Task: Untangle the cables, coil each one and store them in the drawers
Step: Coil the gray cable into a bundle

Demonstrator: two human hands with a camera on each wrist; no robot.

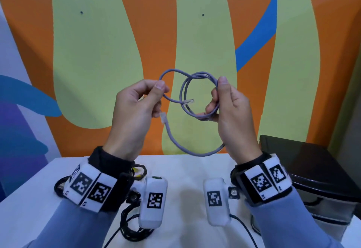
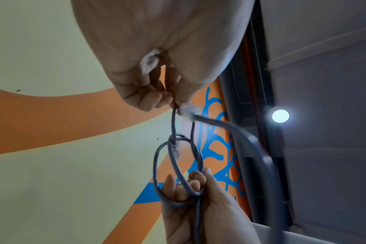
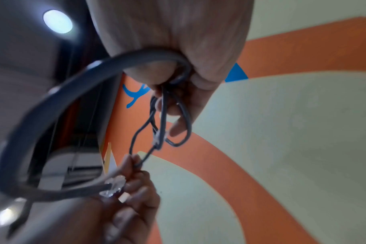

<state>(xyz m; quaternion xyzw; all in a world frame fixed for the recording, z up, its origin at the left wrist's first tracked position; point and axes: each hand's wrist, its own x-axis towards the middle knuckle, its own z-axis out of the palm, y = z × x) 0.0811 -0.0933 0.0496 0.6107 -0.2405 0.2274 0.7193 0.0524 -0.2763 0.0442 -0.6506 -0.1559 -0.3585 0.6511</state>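
I hold a grey network cable (image 1: 197, 75) up in front of the painted wall, above the white table (image 1: 185, 167). My right hand (image 1: 224, 99) grips a small coil of several loops (image 2: 178, 173) (image 3: 178, 115). My left hand (image 1: 156, 93) pinches a loose loop of the same cable (image 2: 173, 118) between thumb and finger. One clear plug (image 1: 189, 101) hangs inside the coil; the other clear plug (image 1: 163, 117) (image 2: 189, 109) (image 3: 114, 185) dangles just under my left hand, and a long slack strand (image 1: 187, 151) curves down between both wrists.
A dark drawer unit (image 1: 312, 179) stands on the table at the right. Black cables (image 1: 134, 226) lie in a heap on the table below my left wrist, one with a yellow tip (image 1: 137, 171).
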